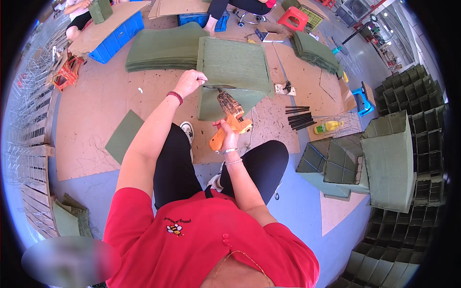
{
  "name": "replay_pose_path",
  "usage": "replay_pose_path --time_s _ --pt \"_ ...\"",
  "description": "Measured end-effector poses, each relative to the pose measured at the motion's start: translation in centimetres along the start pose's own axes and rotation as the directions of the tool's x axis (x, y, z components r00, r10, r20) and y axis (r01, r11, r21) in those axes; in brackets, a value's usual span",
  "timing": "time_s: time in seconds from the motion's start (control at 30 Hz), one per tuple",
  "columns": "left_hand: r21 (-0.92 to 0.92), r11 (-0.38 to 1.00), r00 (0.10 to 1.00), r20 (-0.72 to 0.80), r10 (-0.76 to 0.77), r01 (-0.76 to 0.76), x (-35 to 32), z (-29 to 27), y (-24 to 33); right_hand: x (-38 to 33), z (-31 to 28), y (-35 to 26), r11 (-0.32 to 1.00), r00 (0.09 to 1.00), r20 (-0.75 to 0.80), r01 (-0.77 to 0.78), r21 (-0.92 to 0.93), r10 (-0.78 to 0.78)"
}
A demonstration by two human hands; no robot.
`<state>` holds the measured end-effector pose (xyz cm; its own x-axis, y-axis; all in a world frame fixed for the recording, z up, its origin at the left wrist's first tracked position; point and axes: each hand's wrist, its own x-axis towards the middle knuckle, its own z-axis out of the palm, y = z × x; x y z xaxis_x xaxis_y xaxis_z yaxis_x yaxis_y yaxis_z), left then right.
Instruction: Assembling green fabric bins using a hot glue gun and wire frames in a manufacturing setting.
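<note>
My left hand (pixel 191 81) is closed in a pinch at the left edge of a green fabric panel (pixel 235 60), near its lower corner. Along the panel's near edge a dark gap opens above a lower green piece (pixel 213 106). My right hand (pixel 228 137) grips a yellow-orange hot glue gun (pixel 233 116), its nozzle end dark and dirty. The gun's tip points up at the gap, close to the panel; whether it touches cannot be made out. What lies between my left fingertips is mostly hidden.
Stacks of green sheets (pixel 165 48) (pixel 314 52) lie beyond on cardboard. Black glue sticks (pixel 301 121), a yellow bottle (pixel 326 127) and green fabric boxes (pixel 388 158) are on the right. A loose green sheet (pixel 124 137) lies left. Other people sit at the far side.
</note>
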<state>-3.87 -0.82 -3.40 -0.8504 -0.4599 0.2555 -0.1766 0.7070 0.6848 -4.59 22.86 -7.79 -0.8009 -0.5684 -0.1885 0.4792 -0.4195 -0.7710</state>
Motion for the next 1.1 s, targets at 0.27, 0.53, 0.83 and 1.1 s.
replay_pose_path --time_s 0.27,0.53,0.83,1.1 --pt "0.0 1.0 1.0 0.007 0.005 -0.005 0.1 0.1 -0.4 0.2 -0.8 0.0 1.0 0.999 -0.034 0.0 -0.006 -0.001" --pt "-0.005 1.0 1.0 0.004 0.006 -0.006 0.2 0.1 0.0 0.5 -1.6 -0.4 0.999 0.998 -0.059 0.023 0.029 -0.022" --pt "-0.013 1.0 1.0 0.002 -0.009 0.009 0.3 0.2 -0.2 0.8 -2.0 -1.3 0.999 0.994 -0.099 0.033 -0.012 -0.034" --pt "-0.049 0.998 0.999 0.011 -0.033 0.033 0.2 0.2 -0.2 1.0 -2.6 -1.3 0.998 0.991 -0.121 0.061 -0.007 -0.061"
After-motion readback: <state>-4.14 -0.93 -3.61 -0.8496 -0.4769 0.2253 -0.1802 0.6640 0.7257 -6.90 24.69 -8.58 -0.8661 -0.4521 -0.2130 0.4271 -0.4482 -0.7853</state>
